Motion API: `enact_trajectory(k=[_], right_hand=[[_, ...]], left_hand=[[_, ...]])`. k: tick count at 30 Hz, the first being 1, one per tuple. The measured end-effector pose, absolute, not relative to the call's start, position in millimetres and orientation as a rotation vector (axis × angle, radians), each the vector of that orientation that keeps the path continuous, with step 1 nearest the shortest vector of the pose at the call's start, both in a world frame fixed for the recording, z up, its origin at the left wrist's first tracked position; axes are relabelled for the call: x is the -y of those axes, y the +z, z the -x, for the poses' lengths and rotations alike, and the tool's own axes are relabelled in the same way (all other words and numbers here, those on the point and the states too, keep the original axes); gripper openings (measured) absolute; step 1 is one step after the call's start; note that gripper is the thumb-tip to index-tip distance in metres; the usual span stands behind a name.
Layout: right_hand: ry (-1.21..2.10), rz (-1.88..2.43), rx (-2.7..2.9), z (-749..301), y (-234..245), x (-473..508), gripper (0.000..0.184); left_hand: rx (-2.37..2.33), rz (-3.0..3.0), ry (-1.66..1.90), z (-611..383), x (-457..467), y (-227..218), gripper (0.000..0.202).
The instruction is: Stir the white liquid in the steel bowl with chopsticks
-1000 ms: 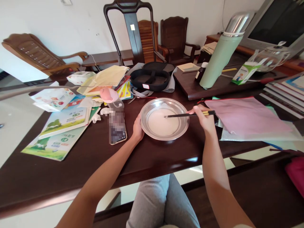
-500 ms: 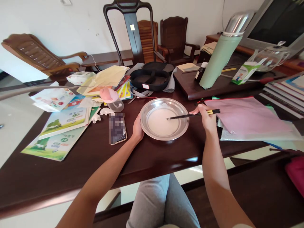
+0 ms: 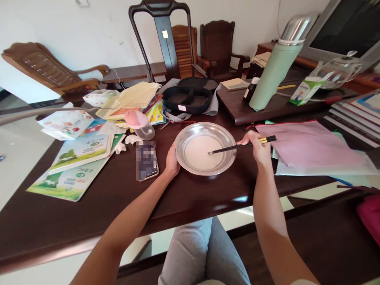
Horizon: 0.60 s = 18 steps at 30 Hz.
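A shallow steel dish (image 3: 206,128) holding a pale white liquid sits on the dark wooden table (image 3: 190,194) in front of me. My left hand (image 3: 172,160) grips the dish's left rim, fingers curled against it. My right hand (image 3: 257,147) is closed round a pair of black chopsticks (image 3: 242,145), whose tips dip into the white liquid right of the dish's middle.
A phone (image 3: 146,160) lies just left of the dish, with a pink-lidded cup (image 3: 139,123) and books (image 3: 78,156) beyond. A pink folder (image 3: 308,148) lies to the right. A green thermos (image 3: 276,73), a black case (image 3: 188,99) and chairs stand behind.
The chopstick tips have swept from the dish's middle toward its right and nearer side. My right hand shifted slightly right. The left hand and dish stayed put.
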State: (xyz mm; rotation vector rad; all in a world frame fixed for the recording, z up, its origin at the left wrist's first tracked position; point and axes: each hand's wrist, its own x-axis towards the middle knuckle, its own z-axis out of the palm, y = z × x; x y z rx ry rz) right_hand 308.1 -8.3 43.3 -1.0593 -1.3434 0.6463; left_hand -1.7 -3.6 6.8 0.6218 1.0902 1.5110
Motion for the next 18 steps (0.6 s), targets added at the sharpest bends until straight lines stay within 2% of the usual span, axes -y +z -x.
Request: enact_trajectory(k=[4, 11, 14, 18], right_hand=[[0.768, 1.049, 1.538, -299.3, 45.8, 10.6, 0.062], [0.578, 1.122, 1.359, -306.2, 43.2, 6.3, 0.067], [0.675, 1.079, 1.371, -305.6, 44.1, 9.4, 0.069], [0.785, 1.052, 1.575, -296.0, 45.1, 10.2, 0.062]], left_hand=[[-1.097, -0.606, 1.514, 1.8, 3.1, 5.6, 0.023], [-1.110, -0.620, 1.513, 2.7, 2.7, 5.0, 0.031], [-1.102, -0.631, 1.513, 3.1, 3.0, 5.2, 0.028], [-1.083, -0.622, 1.505, 2.2, 3.6, 6.6, 0.021]])
